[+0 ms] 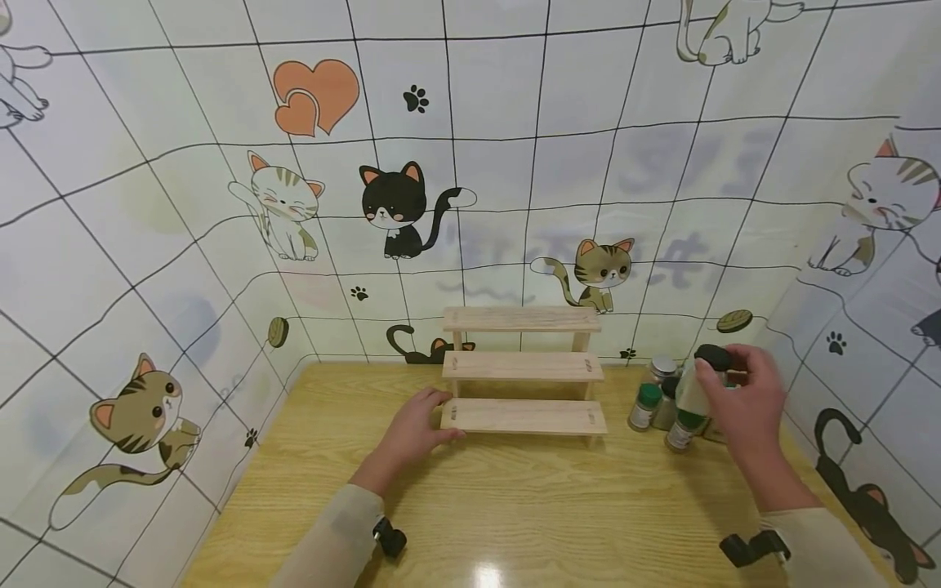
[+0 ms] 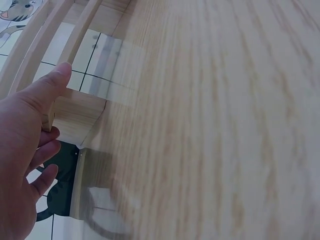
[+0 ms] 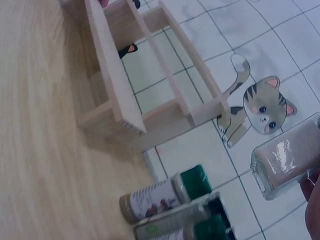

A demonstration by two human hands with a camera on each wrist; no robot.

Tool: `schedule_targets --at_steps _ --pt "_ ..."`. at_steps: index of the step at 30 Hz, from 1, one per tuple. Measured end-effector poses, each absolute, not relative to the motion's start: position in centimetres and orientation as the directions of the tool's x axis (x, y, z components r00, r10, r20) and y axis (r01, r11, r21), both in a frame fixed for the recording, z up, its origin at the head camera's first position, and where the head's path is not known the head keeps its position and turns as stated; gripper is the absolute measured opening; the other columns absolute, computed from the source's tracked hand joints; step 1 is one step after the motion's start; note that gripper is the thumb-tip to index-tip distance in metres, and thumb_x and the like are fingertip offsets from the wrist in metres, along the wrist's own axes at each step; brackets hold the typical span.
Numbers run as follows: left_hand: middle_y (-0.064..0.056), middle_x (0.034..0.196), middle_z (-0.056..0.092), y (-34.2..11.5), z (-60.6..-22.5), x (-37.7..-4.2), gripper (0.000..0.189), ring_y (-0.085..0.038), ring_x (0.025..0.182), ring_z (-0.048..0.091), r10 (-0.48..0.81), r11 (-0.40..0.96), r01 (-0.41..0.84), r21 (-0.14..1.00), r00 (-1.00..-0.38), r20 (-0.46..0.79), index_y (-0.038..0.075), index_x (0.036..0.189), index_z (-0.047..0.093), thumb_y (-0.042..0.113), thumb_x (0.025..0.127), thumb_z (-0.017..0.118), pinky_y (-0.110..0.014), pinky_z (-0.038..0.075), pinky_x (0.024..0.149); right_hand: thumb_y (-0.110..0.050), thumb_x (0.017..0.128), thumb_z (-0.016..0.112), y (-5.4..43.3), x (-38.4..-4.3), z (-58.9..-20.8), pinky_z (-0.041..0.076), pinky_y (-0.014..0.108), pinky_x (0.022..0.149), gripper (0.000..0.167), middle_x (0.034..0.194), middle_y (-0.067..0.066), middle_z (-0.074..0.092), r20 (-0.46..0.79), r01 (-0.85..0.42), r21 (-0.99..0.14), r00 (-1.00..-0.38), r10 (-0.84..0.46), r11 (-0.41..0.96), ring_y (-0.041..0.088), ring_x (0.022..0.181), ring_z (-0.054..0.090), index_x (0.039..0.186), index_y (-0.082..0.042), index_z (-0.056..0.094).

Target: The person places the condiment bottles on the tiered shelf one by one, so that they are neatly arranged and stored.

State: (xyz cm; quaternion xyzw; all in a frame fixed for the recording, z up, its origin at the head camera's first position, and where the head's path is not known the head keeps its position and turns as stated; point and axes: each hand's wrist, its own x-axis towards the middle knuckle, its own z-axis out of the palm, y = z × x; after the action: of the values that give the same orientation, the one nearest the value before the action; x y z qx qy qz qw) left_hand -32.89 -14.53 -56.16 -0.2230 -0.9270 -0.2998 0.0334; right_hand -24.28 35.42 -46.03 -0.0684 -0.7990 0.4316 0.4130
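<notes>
A three-tier wooden step rack (image 1: pixel 524 416) stands at the back middle of the table. My left hand (image 1: pixel 412 429) grips the left end of its lowest board; in the left wrist view the thumb and the fingers (image 2: pixel 47 155) lie on opposite sides of the board. To the right, my right hand (image 1: pixel 748 400) holds up a glass spice jar (image 1: pixel 691 394) with a black cap, above a cluster of other jars. The right wrist view shows the held jar's square glass bottom and pale contents (image 3: pixel 292 155). A green-capped spice jar (image 1: pixel 644 407) stands at the cluster's left.
Beside it stand another green-capped jar (image 1: pixel 682 433) and a silver-lidded jar (image 1: pixel 662 369), with more partly hidden by the right hand. The light wood table (image 1: pixel 470 506) meets a cat-print tiled backdrop (image 1: pixel 500 180) at the back and on both sides.
</notes>
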Motion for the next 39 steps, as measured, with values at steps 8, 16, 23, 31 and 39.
schedule_targets --at_steps 8,16,23,31,39 --pt "-0.007 0.146 0.063 -14.5 -55.9 -32.9 0.077 -0.033 0.139 0.060 0.402 0.730 0.438 0.525 -0.896 0.189 0.010 0.153 0.063 0.048 0.092 0.092 -0.055 0.049 0.117 -0.018 0.105 0.076 32.5 -27.3 -43.7 0.046 0.013 0.083 0.041 0.123 -0.009 0.057 0.552 -0.290 -0.773 -0.746 0.372 0.564 -0.005 0.097 0.057 0.138 0.002 0.063" --pt "-0.008 0.146 0.063 -14.5 -55.8 -33.0 0.079 -0.033 0.138 0.060 0.404 0.743 0.437 0.507 -0.897 0.181 0.011 0.153 0.063 0.053 0.091 0.090 -0.055 0.049 0.118 -0.024 0.108 0.075 29.7 -30.5 -42.4 0.050 0.015 0.079 0.042 0.127 0.008 0.063 0.536 -0.354 -0.777 -0.807 0.250 0.521 0.002 0.100 0.059 0.141 0.000 0.062" --pt "-0.007 0.143 0.063 -14.6 -56.2 -33.0 0.082 -0.032 0.134 0.061 0.408 0.734 0.446 0.513 -0.892 0.192 0.009 0.153 0.063 0.053 0.090 0.090 -0.054 0.051 0.115 -0.025 0.108 0.076 26.7 -33.3 -41.2 0.052 0.018 0.084 0.043 0.121 0.012 0.066 0.522 -0.403 -0.790 -0.837 0.162 0.461 0.002 0.097 0.063 0.141 -0.001 0.062" --pt "-0.008 0.143 0.063 -14.5 -56.3 -32.9 0.079 -0.032 0.135 0.062 0.414 0.741 0.452 0.497 -0.890 0.192 0.011 0.153 0.063 0.052 0.092 0.089 -0.054 0.051 0.115 -0.031 0.106 0.079 23.2 -36.4 -40.1 0.053 0.020 0.090 0.046 0.124 0.014 0.066 0.491 -0.408 -0.812 -0.864 0.110 0.418 0.018 0.108 0.066 0.138 -0.001 0.064" --pt "-0.008 0.142 0.064 -14.5 -56.1 -32.8 0.078 -0.032 0.133 0.062 0.409 0.741 0.449 0.499 -0.892 0.194 0.011 0.153 0.063 0.051 0.092 0.090 -0.053 0.051 0.115 -0.032 0.103 0.083 19.6 -38.7 -39.1 0.054 0.028 0.095 0.048 0.123 0.013 0.068 0.485 -0.433 -0.827 -0.872 0.064 0.360 0.025 0.113 0.064 0.136 -0.003 0.065"
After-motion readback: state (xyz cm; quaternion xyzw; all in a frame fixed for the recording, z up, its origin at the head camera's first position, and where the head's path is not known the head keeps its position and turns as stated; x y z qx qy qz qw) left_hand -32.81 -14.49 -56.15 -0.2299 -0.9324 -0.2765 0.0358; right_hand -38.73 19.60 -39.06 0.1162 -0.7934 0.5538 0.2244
